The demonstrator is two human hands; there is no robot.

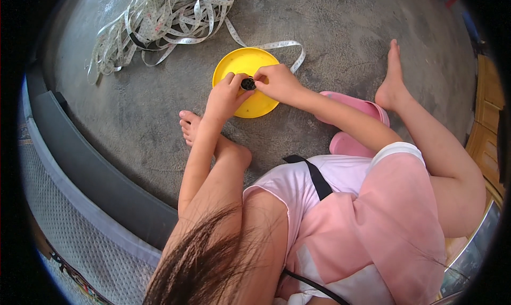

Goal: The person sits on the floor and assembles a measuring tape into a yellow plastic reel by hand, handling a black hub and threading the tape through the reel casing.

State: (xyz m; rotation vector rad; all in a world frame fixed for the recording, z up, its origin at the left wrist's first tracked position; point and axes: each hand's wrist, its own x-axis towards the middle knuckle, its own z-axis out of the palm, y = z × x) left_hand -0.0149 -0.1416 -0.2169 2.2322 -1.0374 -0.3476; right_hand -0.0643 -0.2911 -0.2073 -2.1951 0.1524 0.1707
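Over a round yellow plate (254,109) on the floor, both my hands meet at a small round black piece (248,84). My left hand (228,95) grips it from the left between thumb and fingers. From the right, the thumb and forefinger of my right hand (278,83) pinch at its edge. The piece is too small for me to tell its kind. Beyond the plate, a loose end of white printed tape (285,43) curls past the rim on the right.
A large tangled heap of the white tape (159,25) lies on the grey floor (340,33) at the far left. Pink clogs (357,109) rest right of the plate. A grey bed edge (96,150) runs along the left, and a wooden cabinet (488,105) stands at the right.
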